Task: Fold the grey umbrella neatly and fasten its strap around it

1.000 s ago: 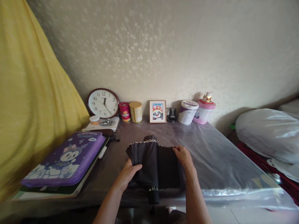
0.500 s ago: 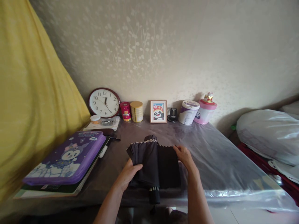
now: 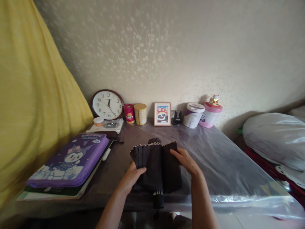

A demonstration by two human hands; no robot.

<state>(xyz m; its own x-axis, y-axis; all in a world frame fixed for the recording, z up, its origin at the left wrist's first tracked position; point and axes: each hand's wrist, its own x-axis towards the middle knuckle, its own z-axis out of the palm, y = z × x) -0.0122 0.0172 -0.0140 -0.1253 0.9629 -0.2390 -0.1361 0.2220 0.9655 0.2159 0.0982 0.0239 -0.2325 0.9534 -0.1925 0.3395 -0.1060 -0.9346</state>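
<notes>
A black folding umbrella point(image 3: 152, 168) with a patterned edge is held over the front of the table, its handle point(image 3: 158, 200) pointing toward me. Its canopy lies in pleats on the left, and a loose panel point(image 3: 172, 168) spreads to the right. My left hand point(image 3: 134, 176) grips the pleated side, thumb on top and the other fingers hidden beneath. With thumb and fingers closed, my right hand point(image 3: 186, 160) holds the loose panel near its upper right corner.
On the left lies a purple cartoon folder point(image 3: 69, 162) over books. Along the wall stand a clock point(image 3: 107, 105), a red can point(image 3: 129, 114), a yellow can point(image 3: 140, 114), a picture frame point(image 3: 162, 114) and tubs point(image 3: 194, 115). A plastic-wrapped bundle point(image 3: 274, 140) sits at right.
My right hand has shifted slightly left, folding the edge of the loose panel inward toward the pleats. My left hand keeps its hold, almost unmoved.
</notes>
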